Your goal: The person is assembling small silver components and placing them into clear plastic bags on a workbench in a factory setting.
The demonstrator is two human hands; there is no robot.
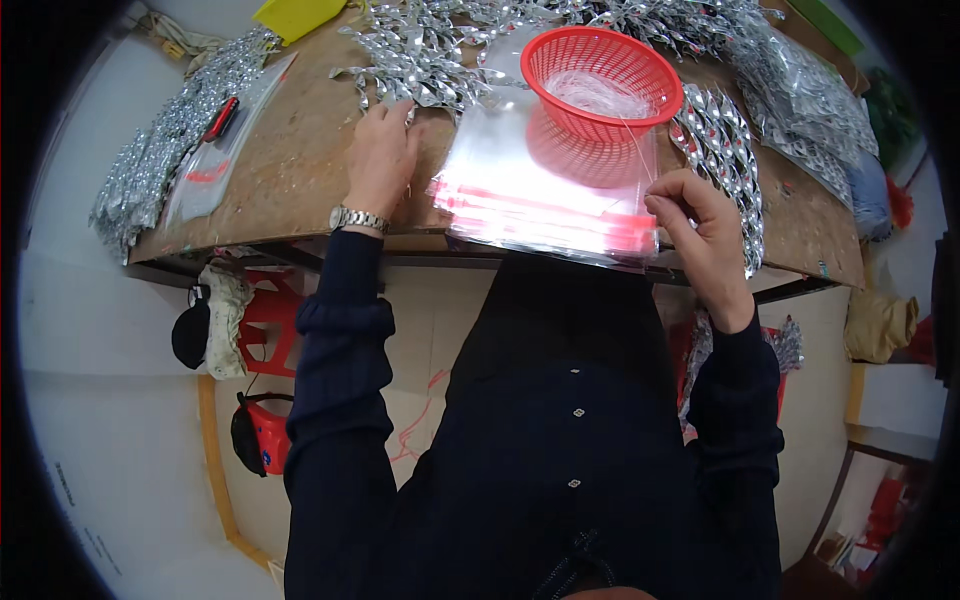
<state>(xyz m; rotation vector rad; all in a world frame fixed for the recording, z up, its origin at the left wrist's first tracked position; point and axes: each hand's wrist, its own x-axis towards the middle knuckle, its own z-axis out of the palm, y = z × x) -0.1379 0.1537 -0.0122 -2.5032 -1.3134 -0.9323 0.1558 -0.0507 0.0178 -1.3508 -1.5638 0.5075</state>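
Observation:
My left hand (382, 158), with a metal watch on its wrist, reaches over the table to the lower edge of the silver twisted foil strands (425, 70). Its fingertips close on the end of a strand, partly hidden by the fingers. My right hand (708, 235) pinches a thin clear thread between thumb and forefinger, beside the stack of clear plastic bags (490, 150) with red-striped edges. On these bags stands a red mesh basket (600, 125), holding a loose tangle of clear thread (597, 93). Some thread hangs over its rim towards my right hand.
More silver strands (722, 140) lie right of the basket, beside bagged foil (815, 110). At the left are a foil bundle (165, 150), a red-and-black tool (221, 120) and a yellow container (298, 16). Red stools (270, 320) stand below the table edge.

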